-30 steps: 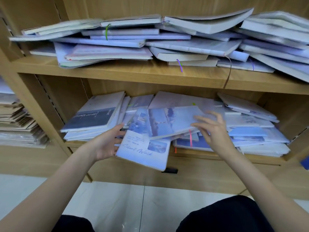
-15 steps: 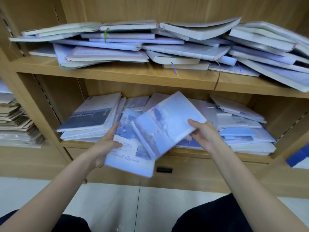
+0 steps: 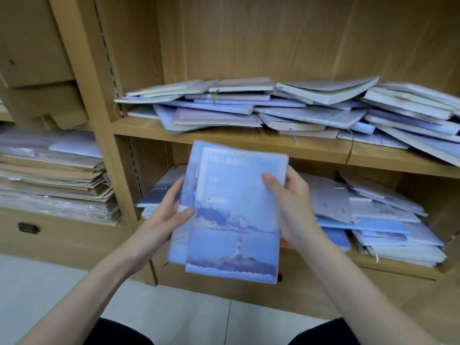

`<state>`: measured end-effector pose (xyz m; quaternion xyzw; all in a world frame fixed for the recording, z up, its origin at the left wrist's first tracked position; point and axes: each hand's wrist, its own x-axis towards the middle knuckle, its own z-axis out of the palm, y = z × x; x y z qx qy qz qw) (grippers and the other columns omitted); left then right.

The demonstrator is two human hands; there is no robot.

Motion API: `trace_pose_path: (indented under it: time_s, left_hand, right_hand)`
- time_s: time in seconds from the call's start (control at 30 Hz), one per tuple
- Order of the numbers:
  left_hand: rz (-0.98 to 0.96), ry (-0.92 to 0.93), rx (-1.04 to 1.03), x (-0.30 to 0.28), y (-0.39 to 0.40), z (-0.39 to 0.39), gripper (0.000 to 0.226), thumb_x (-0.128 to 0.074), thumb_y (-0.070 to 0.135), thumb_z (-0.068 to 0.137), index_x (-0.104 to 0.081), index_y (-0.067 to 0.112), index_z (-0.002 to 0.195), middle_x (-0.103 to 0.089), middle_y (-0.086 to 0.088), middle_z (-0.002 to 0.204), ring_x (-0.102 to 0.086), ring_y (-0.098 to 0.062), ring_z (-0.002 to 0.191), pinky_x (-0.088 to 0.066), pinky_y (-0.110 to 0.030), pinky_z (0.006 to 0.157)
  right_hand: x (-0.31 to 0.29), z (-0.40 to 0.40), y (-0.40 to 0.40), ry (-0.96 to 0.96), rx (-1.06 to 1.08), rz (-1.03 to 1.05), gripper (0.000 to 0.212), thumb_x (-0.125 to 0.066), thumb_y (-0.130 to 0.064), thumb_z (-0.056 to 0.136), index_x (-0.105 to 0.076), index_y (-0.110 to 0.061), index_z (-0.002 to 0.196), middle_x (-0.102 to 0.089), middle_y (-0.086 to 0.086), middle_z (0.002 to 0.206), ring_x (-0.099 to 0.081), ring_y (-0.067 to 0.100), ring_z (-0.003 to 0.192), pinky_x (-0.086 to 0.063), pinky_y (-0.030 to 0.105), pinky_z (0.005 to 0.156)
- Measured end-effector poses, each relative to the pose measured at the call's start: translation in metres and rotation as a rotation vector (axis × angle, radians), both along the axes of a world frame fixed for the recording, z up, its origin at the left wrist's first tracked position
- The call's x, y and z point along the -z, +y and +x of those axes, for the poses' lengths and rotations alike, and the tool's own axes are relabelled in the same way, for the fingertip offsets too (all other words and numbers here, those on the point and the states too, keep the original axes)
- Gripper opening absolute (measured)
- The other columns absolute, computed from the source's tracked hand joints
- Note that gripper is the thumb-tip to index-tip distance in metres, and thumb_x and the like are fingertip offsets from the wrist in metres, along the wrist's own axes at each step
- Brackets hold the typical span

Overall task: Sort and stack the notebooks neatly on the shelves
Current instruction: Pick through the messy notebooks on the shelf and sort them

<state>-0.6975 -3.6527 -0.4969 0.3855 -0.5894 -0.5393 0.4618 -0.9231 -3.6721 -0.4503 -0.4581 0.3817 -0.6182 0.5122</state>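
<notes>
I hold two blue notebooks upright in front of the shelves, one behind the other. The front notebook (image 3: 234, 220) has a lighthouse picture on its cover. The rear notebook (image 3: 193, 168) peeks out along the left and top. My left hand (image 3: 169, 215) grips their left edge, thumb on the cover. My right hand (image 3: 291, 207) grips the right edge, thumb over the front. A messy heap of notebooks (image 3: 273, 108) lies on the upper shelf (image 3: 224, 140). More blue notebooks (image 3: 373, 220) lie scattered on the lower shelf (image 3: 398, 266).
To the left, another shelf bay holds a stack of brown and wrapped paper goods (image 3: 54, 180) above a drawer with a dark handle (image 3: 28, 228). A wooden upright (image 3: 107, 120) divides the bays. White floor tiles (image 3: 174, 312) lie below, with my dark-clad knees at the bottom edge.
Both hands lifted the two notebooks off the lower shelf and brought them together upright in front of me. The view has swung up and to the left.
</notes>
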Motion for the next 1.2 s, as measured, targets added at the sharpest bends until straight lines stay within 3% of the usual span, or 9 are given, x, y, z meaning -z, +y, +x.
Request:
trace_pose_path:
  time_s: [0.1, 0.2, 0.33, 0.43, 0.57, 0.77, 0.97, 1.07, 1.2]
  left_hand:
    - [-0.146, -0.021, -0.107, -0.027, -0.003, -0.005, 0.071, -0.071, 0.031, 0.075, -0.032, 0.047, 0.133, -0.063, 0.012, 0.122, -0.06, -0.011, 0.112, -0.055, -0.03, 0.083]
    - [-0.226, 0.164, -0.244, -0.062, -0.024, -0.008, 0.071, -0.062, 0.01, 0.078, -0.031, 0.04, 0.136, -0.068, 0.001, 0.114, -0.065, -0.016, 0.103, -0.057, -0.03, 0.077]
    - [-0.226, 0.323, -0.342, -0.116, -0.066, -0.011, 0.064, -0.057, 0.003, 0.087, -0.034, 0.033, 0.139, -0.068, -0.002, 0.111, -0.067, -0.018, 0.095, -0.057, -0.032, 0.076]
    - [-0.267, 0.134, -0.451, -0.159, -0.099, -0.014, 0.053, -0.055, 0.011, 0.093, -0.037, 0.025, 0.14, -0.063, -0.002, 0.118, -0.065, -0.014, 0.091, -0.055, -0.025, 0.077]
    - [-0.573, -0.276, -0.693, -0.188, -0.139, -0.01, 0.043, -0.05, 0.012, 0.095, -0.043, 0.015, 0.137, -0.048, 0.003, 0.135, -0.048, -0.014, 0.118, -0.04, -0.024, 0.098]
    - [-0.574, -0.964, -0.551, -0.145, -0.183, -0.006, 0.053, -0.05, 0.008, 0.089, -0.041, 0.023, 0.139, -0.049, -0.007, 0.137, -0.043, -0.028, 0.126, -0.035, -0.038, 0.103]
    - [-0.95, -0.727, -0.789, -0.107, -0.144, -0.035, 0.039, -0.043, 0.004, 0.082, -0.061, 0.009, 0.116, -0.056, -0.011, 0.119, -0.051, -0.028, 0.107, -0.038, -0.041, 0.09]
    - [-1.253, -0.74, -0.546, -0.068, -0.126, -0.07, 0.035, -0.038, 0.003, 0.077, -0.063, 0.007, 0.1, -0.058, -0.013, 0.098, -0.048, -0.025, 0.086, -0.036, -0.035, 0.072]
    - [-1.238, -0.852, -0.275, 0.003, -0.122, -0.13, 0.031, -0.041, 0.005, 0.072, -0.053, 0.014, 0.098, -0.055, -0.007, 0.096, -0.044, -0.024, 0.081, -0.032, -0.034, 0.07]
  right_hand:
    - [-0.047, 0.013, -0.01, 0.044, 0.095, -0.221, 0.015, -0.051, -0.003, 0.093, -0.057, -0.015, 0.099, -0.066, 0.014, 0.104, -0.062, 0.025, 0.092, -0.05, 0.05, 0.086]
    - [-0.084, 0.013, -0.027, 0.031, 0.008, -0.354, 0.041, -0.053, 0.0, 0.092, -0.04, -0.023, 0.123, -0.059, 0.007, 0.118, -0.062, 0.015, 0.099, -0.055, 0.039, 0.085]
    - [-0.094, 0.014, -0.05, 0.453, -0.079, -0.442, 0.078, -0.064, 0.001, 0.085, -0.018, -0.03, 0.14, -0.043, -0.005, 0.141, -0.046, 0.01, 0.126, -0.043, 0.034, 0.103]
    - [-0.119, 0.029, -0.075, 0.313, -0.024, -0.347, 0.052, -0.057, 0.004, 0.088, -0.036, -0.03, 0.121, -0.055, -0.002, 0.127, -0.056, 0.019, 0.115, -0.049, 0.034, 0.093]
    - [-0.169, 0.043, -0.138, 0.266, 0.177, -0.186, 0.021, -0.052, 0.0, 0.088, -0.047, -0.018, 0.097, -0.062, 0.01, 0.107, -0.062, 0.029, 0.099, -0.054, 0.046, 0.083]
    - [-0.169, 0.038, -0.181, 0.917, 0.342, -0.049, 0.019, -0.045, -0.016, 0.097, -0.05, -0.003, 0.108, -0.049, 0.009, 0.1, -0.044, 0.021, 0.091, -0.037, 0.028, 0.072]
    - [-0.131, -0.02, -0.135, 0.936, 0.472, -0.347, 0.034, -0.052, -0.019, 0.093, -0.054, -0.007, 0.125, -0.06, 0.009, 0.118, -0.053, 0.023, 0.114, -0.039, 0.024, 0.092]
    - [-0.09, -0.068, -0.077, 0.881, 0.372, -0.467, 0.02, -0.056, -0.008, 0.091, -0.062, -0.015, 0.109, -0.061, -0.002, 0.102, -0.056, -0.002, 0.092, -0.038, 0.002, 0.074]
    - [-0.025, -0.141, -0.037, 0.973, 0.301, -0.297, 0.018, -0.061, -0.008, 0.088, -0.062, -0.02, 0.101, -0.065, -0.005, 0.099, -0.058, -0.009, 0.084, -0.042, 0.004, 0.071]
